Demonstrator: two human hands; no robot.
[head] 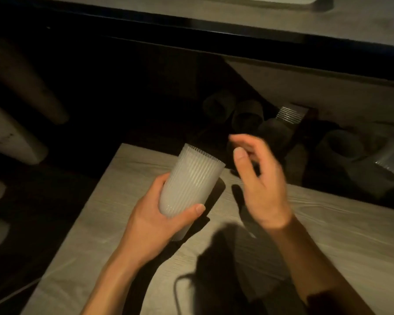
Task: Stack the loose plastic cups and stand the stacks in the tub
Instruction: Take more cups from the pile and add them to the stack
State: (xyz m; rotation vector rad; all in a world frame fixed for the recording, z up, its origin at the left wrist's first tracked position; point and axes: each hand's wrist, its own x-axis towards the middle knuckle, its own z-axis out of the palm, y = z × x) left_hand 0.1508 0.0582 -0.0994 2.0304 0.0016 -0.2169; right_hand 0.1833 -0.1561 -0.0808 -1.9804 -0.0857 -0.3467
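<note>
My left hand (159, 223) holds a cup (191, 183); my right hand (262, 183) is open and empty. Many loose cups (247, 115) are not stacked yet.

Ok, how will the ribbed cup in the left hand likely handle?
The cup looks thin and translucent, so probably light and easily squashed. Its ribs likely give the left hand grip. Tall and narrowing to the base, it may tip if stood alone.
</note>
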